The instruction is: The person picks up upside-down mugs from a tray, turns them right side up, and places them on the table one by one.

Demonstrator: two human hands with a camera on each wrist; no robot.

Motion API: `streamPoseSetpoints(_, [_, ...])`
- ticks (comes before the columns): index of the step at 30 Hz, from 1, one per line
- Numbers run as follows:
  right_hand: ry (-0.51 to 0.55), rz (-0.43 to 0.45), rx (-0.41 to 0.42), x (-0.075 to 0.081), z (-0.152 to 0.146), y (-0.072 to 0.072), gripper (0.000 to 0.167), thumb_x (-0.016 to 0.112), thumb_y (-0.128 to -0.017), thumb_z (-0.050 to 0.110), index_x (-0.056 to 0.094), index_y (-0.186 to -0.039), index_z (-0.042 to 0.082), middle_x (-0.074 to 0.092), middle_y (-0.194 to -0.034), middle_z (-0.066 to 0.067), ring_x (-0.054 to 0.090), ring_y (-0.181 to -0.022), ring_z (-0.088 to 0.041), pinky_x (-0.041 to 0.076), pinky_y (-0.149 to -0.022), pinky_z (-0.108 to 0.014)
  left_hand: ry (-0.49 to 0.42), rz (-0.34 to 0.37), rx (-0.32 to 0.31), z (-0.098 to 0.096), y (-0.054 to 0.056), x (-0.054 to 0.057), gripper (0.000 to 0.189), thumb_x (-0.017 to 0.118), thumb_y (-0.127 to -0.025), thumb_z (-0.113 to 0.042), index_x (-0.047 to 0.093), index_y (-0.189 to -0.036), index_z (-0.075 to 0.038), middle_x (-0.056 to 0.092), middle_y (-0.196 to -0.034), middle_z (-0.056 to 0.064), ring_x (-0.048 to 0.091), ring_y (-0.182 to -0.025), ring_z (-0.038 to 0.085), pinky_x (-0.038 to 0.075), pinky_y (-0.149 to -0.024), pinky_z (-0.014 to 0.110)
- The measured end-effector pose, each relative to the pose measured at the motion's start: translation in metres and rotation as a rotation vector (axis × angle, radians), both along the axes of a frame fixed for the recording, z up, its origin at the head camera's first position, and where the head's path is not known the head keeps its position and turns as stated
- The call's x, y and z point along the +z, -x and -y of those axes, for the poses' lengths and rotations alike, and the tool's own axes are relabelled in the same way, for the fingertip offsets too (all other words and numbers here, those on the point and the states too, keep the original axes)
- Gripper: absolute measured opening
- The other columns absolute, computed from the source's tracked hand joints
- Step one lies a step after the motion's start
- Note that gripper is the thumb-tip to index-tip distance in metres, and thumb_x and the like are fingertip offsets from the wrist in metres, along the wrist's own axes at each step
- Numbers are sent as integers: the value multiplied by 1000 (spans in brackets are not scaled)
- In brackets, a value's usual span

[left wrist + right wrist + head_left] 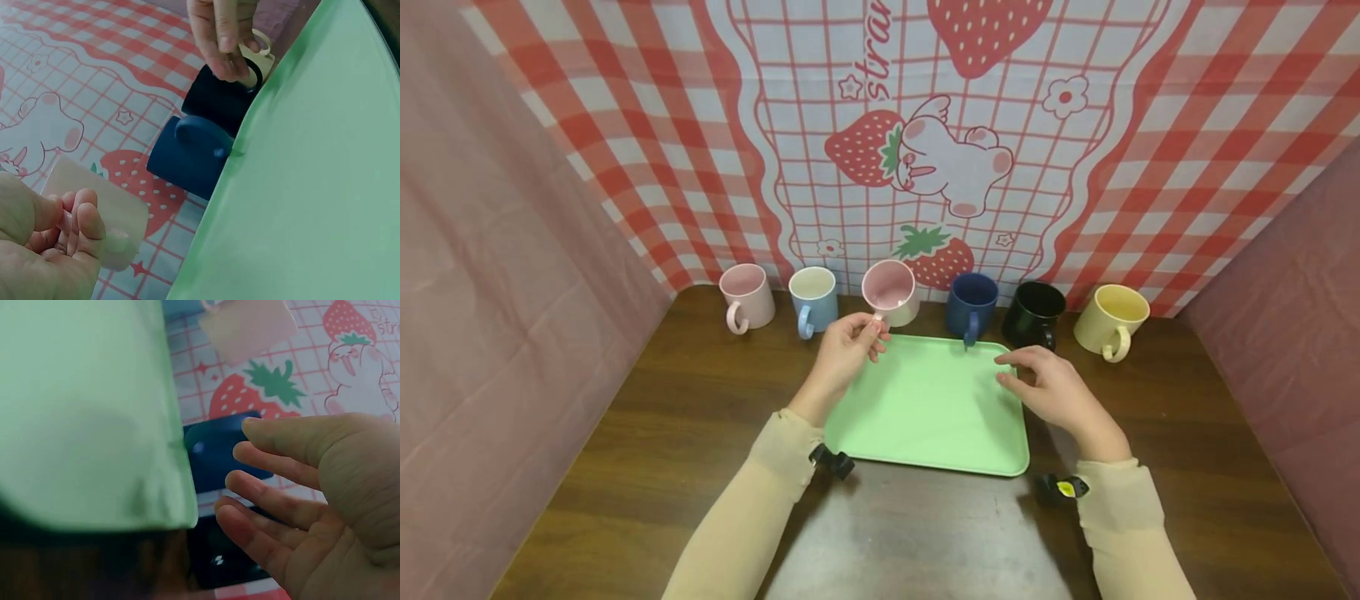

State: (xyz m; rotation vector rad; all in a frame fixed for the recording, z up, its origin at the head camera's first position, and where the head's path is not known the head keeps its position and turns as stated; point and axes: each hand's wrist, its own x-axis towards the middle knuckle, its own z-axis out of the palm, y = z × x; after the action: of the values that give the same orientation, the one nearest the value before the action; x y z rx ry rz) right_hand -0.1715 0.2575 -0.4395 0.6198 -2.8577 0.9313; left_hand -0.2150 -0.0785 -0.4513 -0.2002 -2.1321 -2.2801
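In the head view my left hand (844,354) pinches the handle of a mug (904,312), pink inside and cream lower down, behind the tray's back edge. The left wrist view shows thumb and fingertips at that handle, beside the mug's pale side (122,209). My right hand (1051,387) hovers over the back right corner of a light green tray (925,404), fingers loosely extended and holding nothing. Close by it are a black mug (1028,315) and a dark blue mug (967,310); the blue handle overlaps the tray's rim in the head view.
To the left stand a pink mug (756,307) and a light blue mug (823,310); a yellow mug (1097,321) stands at far right. A strawberry-print cloth (805,167) hangs behind the row. Pink cloths (512,275) flank the brown wooden table (647,425).
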Motion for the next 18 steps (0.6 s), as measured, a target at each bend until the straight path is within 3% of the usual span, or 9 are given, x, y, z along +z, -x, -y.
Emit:
streamPoseSetpoints(8, [-47, 114, 66, -17, -15, -3, 48, 75, -105, 18, 65, -148, -1, 58, -154, -29, 72, -119, -43, 58, -100, -61, 23, 59, 12, 3, 10, -9, 23, 57, -113, -4, 69, -116, 15, 74, -96, 12, 65, -76, 12, 56, -64, 22])
streamPoseSetpoints(15, [-100, 160, 107, -28, -22, -2, 66, 73, -106, 17, 44, -160, -11, 37, -168, -33, 41, -151, -56, 39, -117, -71, 81, 87, 14, 4, 22, -12, 25, 57, -114, -7, 70, -120, 13, 74, -100, 14, 66, -79, 14, 57, -66, 23])
streamPoseSetpoints(18, [-79, 135, 125, -39, -31, 1, 69, 73, -105, 17, 42, -161, -10, 35, -170, -31, 43, -150, -55, 41, -118, -68, 87, 91, 14, 2, 27, -14, 24, 57, -114, -6, 70, -119, 13, 73, -99, 14, 65, -79, 14, 57, -66, 23])
